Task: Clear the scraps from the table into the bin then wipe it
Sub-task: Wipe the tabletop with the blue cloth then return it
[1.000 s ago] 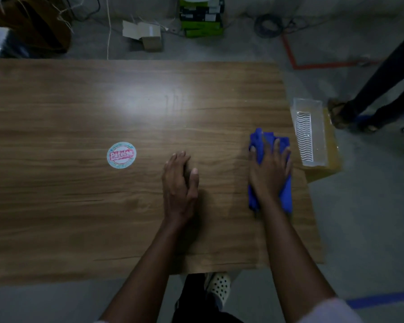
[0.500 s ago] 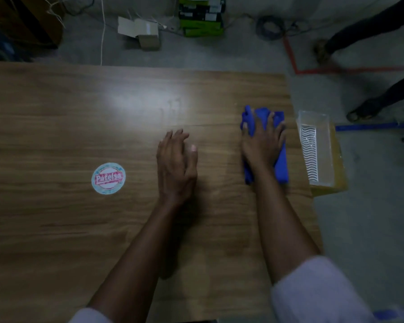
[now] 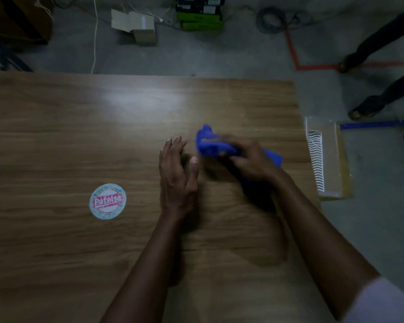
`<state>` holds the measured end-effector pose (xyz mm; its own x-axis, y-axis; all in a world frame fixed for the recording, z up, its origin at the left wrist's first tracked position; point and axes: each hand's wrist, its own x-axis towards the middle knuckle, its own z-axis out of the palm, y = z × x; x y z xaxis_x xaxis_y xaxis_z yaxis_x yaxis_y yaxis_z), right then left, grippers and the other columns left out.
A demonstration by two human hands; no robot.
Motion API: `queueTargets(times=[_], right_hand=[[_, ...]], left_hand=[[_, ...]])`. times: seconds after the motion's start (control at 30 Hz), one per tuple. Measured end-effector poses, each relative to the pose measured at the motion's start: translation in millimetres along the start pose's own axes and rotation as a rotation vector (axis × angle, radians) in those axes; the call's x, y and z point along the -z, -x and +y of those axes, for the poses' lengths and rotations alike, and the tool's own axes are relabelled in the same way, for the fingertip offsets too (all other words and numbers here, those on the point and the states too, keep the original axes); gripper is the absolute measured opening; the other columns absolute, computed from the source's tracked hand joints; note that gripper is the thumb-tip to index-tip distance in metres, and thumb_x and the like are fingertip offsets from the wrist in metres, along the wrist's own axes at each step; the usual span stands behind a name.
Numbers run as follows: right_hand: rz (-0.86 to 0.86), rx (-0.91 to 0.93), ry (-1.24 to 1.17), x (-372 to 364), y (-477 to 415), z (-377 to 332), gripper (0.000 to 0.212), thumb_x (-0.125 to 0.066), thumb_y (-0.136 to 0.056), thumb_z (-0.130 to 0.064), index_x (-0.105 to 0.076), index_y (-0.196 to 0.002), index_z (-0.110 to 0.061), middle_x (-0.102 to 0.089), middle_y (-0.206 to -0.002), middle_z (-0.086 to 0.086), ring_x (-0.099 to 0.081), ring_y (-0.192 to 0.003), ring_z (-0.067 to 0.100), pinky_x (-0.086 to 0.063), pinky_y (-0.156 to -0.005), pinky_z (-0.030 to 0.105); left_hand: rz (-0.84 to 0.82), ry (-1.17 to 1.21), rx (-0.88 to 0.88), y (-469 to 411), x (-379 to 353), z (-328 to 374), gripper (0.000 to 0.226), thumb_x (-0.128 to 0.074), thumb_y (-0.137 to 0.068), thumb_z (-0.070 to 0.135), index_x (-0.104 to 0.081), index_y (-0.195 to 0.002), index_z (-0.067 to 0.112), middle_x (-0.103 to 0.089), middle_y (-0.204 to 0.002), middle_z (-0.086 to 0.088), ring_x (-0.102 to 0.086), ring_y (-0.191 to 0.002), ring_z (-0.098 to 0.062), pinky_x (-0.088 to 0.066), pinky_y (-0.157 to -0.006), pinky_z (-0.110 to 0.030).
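Observation:
On the wooden table [image 3: 56, 136], my right hand [image 3: 250, 159] holds a bunched blue cloth [image 3: 210, 145] a little right of centre. The hand is blurred, with its fingers pointing left across the cloth, which sticks out on both sides. My left hand [image 3: 177, 173] stands on its edge just left of the cloth, fingers straight and empty. A clear plastic bin [image 3: 324, 159] sits on a cardboard box just off the table's right edge. No scraps show on the tabletop.
A round sticker reading "Patelsa" [image 3: 107, 201] lies flat on the table to the left. Past the far edge are a small cardboard box [image 3: 138, 26], green boxes [image 3: 198, 12] and cables. A person's legs [image 3: 380, 89] stand at the far right.
My right hand has swept the cloth leftward toward the left hand and bunched it, after pressing it flat near the right edge. The left hand has tipped from flat onto its edge.

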<state>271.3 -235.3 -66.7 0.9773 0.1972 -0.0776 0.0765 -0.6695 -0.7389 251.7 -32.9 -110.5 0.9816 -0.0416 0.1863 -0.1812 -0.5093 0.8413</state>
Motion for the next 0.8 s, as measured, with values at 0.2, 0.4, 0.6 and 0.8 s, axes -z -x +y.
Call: queueTargets(times=[0.2,0.4,0.6,0.8], right_hand=[[0.118,-0.128,0.257,29.0,-51.2,36.6,0.055,-0.046,-0.096,-0.036,-0.049,-0.151,-0.027,-0.045,-0.159,0.004,-0.035,-0.150,0.026,-0.022,-0.122,0.042],[-0.079,0.157,0.423,-20.2,11.9,21.0,0.063,-0.051,-0.088,-0.025,-0.048,-0.150,-0.038,-0.030,-0.166,-0.008,-0.015,-0.157,0.024,-0.008,-0.126,0.049],[-0.100,0.058,0.065,-27.8,127.9,-22.4,0.066,-0.046,-0.070,-0.023,-0.069,-0.132,-0.017,-0.062,-0.143,0.008,-0.052,-0.137,0.019,-0.039,-0.111,0.034],[0.034,0.003,0.339,-19.8,85.2,12.2,0.073,-0.059,-0.075,-0.003,-0.058,-0.143,-0.030,-0.038,-0.163,0.003,-0.024,-0.155,0.031,-0.016,-0.127,0.051]], left_hand=[[0.004,-0.037,-0.030,1.7,-4.7,-0.4,0.047,-0.047,-0.102,0.031,-0.052,-0.141,0.006,-0.048,-0.152,-0.007,-0.034,-0.148,-0.025,-0.027,-0.121,-0.049],[-0.016,-0.068,-0.028,10.8,-1.6,0.3,0.046,-0.046,-0.102,0.031,-0.057,-0.138,0.005,-0.054,-0.146,-0.011,-0.043,-0.140,-0.029,-0.030,-0.120,-0.047],[0.012,0.026,0.061,76.4,23.4,21.2,0.033,-0.054,-0.094,0.020,-0.068,-0.120,0.006,-0.063,-0.136,-0.013,-0.051,-0.133,-0.033,-0.035,-0.114,-0.057],[0.002,-0.019,-0.036,124.5,26.3,20.7,0.028,-0.065,-0.086,0.014,-0.071,-0.112,0.006,-0.066,-0.132,-0.010,-0.056,-0.129,-0.028,-0.036,-0.115,-0.052]])
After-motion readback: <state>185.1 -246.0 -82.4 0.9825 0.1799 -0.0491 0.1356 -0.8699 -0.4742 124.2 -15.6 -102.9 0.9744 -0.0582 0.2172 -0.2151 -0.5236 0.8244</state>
